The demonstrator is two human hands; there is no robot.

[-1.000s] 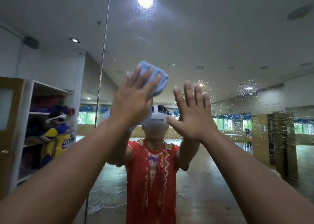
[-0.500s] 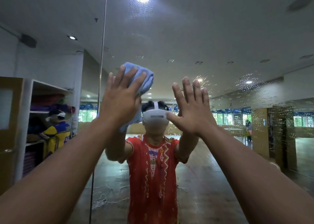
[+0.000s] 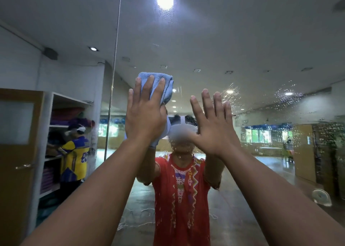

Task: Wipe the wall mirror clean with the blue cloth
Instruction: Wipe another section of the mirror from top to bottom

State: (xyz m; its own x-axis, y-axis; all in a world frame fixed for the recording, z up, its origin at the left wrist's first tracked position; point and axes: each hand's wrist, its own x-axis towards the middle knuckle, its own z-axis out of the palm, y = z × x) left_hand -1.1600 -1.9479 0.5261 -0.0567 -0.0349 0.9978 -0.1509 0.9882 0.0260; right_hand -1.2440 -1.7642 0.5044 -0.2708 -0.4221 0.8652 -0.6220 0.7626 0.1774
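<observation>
The wall mirror (image 3: 233, 46) fills most of the view and carries water droplets on its right side and lower middle. My left hand (image 3: 144, 113) presses the folded blue cloth (image 3: 166, 86) flat against the glass with straight fingers; the cloth shows above and to the right of the fingers. My right hand (image 3: 212, 122) lies flat on the mirror with fingers spread, just right of the cloth, holding nothing. My own reflection in a red top stands behind both hands.
A vertical seam (image 3: 113, 74) splits the mirror left of my left hand. At the far left are a wooden door (image 3: 16, 152) and a white shelf unit (image 3: 56, 134). A person in a yellow-blue shirt (image 3: 75, 158) stands at the shelves.
My left hand slid the cloth left, then came back toward the middle. The right hand stayed flat on the glass.
</observation>
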